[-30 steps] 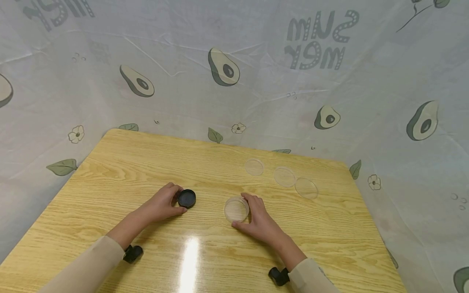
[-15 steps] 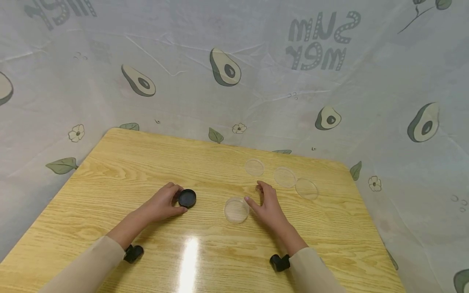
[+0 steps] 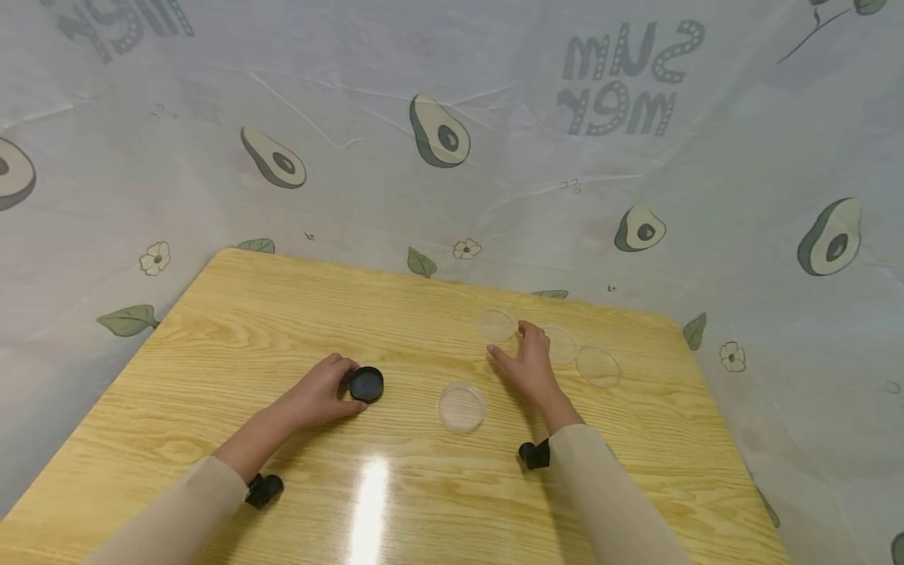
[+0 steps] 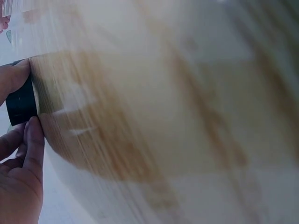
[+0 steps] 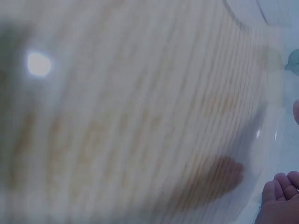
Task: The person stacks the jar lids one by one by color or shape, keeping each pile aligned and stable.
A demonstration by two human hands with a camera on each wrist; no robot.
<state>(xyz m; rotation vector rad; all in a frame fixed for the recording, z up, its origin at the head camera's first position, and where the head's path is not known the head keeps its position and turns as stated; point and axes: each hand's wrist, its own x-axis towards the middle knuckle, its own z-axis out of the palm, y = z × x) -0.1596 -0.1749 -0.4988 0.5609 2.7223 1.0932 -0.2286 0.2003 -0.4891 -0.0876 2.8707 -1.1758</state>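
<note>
My left hand (image 3: 321,394) grips a shallow black round dish (image 3: 366,385) by its side, thumb at the front and fingers behind, down at the table. In the left wrist view the black dish (image 4: 21,105) shows edge-on between thumb and fingertips. My right hand (image 3: 531,367), thumb and fingers spread apart and holding nothing, reaches between a clear round disc (image 3: 497,324) and a second clear disc (image 3: 561,345), which it partly overlaps. A clear shallow round dish (image 3: 461,408) lies in front of it to the left. The right wrist view catches the fingers (image 5: 279,191) at its lower right edge.
A third clear disc (image 3: 598,366) lies right of the other two. Everything rests on a wood-grain table (image 3: 297,306), with a bright reflection near its front. A pale curtain (image 3: 353,188) printed with avocados hangs behind the table. Each wrist wears a black camera (image 3: 264,491).
My right hand has let go of the clear dish and moved back and to the right, to the clear discs. The left hand keeps its grip on the black dish.
</note>
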